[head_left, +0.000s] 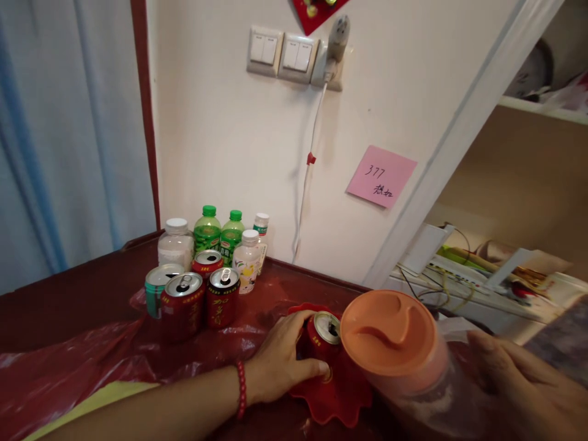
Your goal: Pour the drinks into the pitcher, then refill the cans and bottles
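At the far left hangs a blue curtain (68, 135), beside a dark red table (32, 306). A crinkled red plastic sheet (92, 349) covers part of the tabletop, and a yellow strip (87, 410) shows at the near left. Next comes a group of drinks containers, all upright: a green can (153, 295) at the left, a large red can (181, 315) just beside it, a second red can (223, 306) to the right, and a third red can (206, 263) behind them. Farther back stand a white-capped jar (176, 245), two green-capped bottles (207, 233), a patterned bottle (247, 266) and a small bottle (261, 226).

Right of this group, the left hand (275, 361), a red bead bracelet (241, 389) at its wrist, is clamped around an opened small red can (315, 343), thumb on the near side. That can is over a red wavy-edged mat (349, 398). Just to its right, a translucent container (408, 392) with an orange lid (388, 331) leans at a tilt; the blurred right hand (528, 386) grips its right side. Beyond, on the wall, are switches (263, 50) and a pink note (382, 177); shelves (542, 110) stand at the far right.
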The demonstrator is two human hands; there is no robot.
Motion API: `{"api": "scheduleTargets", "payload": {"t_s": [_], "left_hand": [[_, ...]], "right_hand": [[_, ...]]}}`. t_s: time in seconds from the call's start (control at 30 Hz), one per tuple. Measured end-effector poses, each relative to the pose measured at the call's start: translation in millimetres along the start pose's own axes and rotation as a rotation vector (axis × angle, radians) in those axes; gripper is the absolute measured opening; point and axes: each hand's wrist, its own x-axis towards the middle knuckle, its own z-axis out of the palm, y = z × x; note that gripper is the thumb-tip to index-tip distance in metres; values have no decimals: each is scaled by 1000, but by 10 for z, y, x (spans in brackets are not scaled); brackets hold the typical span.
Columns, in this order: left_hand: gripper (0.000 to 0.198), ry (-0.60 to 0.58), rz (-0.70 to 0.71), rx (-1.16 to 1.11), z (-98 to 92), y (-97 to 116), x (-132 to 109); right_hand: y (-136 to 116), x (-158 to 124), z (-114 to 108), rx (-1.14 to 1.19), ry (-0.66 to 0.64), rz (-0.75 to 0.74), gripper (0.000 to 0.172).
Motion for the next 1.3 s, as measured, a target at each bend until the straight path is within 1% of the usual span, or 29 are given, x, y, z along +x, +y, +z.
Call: {"api": "scheduleTargets", "payload": {"t_s": [0.07,0.13,0.23,0.33,0.47,0.57,0.73,0.97,1.1,1.3], "left_hand": [[77,-1,11,-8,-7,-13,7],[75,-7,32,-26,-10,-36,20],[72,-21,72,-72,-8,-86,39],[71,-19,77,-92,-6,-144,45],[72,-13,67,-77,-8,-210,50],[72,0,60,-81,-2,-235,63],[71,15,48,-100,5,-203,74],[70,25,26,-100,-5,-159,74],[70,12,38,-114,6,-164,79],[69,-9,35,-88,-3,-139,87]], "right_hand": [[-13,22,25,66,-22,55,71],[16,38,69,116,20,40,75],[82,53,138,192,88,2,73],[117,60,196,292,120,12,71],[108,65,284,539,177,85,69],[109,78,350,694,237,85,67],[154,122,431,793,339,61,70],[223,146,539,872,439,111,72],[276,143,599,909,442,143,71],[392,150,666,947,390,156,69]]}}
